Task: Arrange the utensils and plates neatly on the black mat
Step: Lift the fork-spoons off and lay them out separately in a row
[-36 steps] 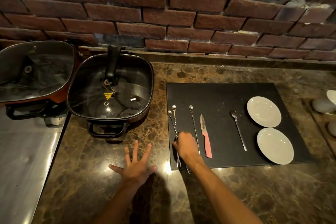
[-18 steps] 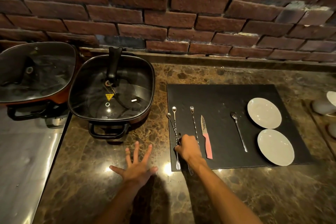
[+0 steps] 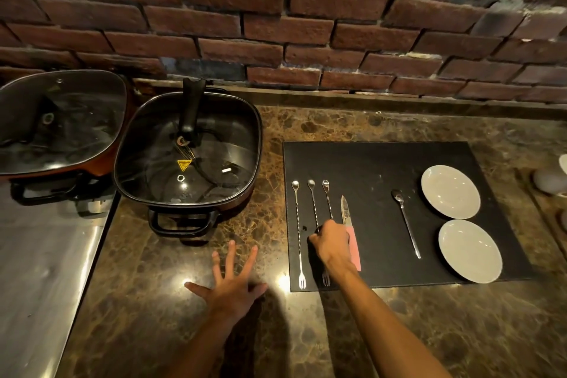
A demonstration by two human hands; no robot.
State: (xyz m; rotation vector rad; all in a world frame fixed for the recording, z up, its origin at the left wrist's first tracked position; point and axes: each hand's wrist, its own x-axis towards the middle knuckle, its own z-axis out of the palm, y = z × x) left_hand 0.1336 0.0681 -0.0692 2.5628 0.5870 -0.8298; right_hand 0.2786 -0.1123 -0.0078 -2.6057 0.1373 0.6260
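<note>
The left hand [image 3: 228, 285] lies flat with fingers spread on the marble worktop [image 3: 171, 331], just off the left edge of the black mat [image 3: 383, 169]. On the mat's left part, three twisted bar spoons [image 3: 298, 224] run near to far, bowls toward the brick wall; the right hand [image 3: 333, 244] pinches the middle one beside the pink-handled knife [image 3: 349, 224]. Open mat separates these from a long spoon [image 3: 406, 224] and two white plates [image 3: 450, 192] by the right edge.

surface [image 3: 399, 331]: polished brown marble, glossy | mat [image 3: 383, 169]: black, matt | utensils [image 3: 406, 224]: shiny metal | knife handle [image 3: 354, 250]: pink, plastic-looking | plates [image 3: 450, 192]: white, glazed | pot lids [image 3: 187, 147]: glass | wall [image 3: 276, 24]: rough brick
</note>
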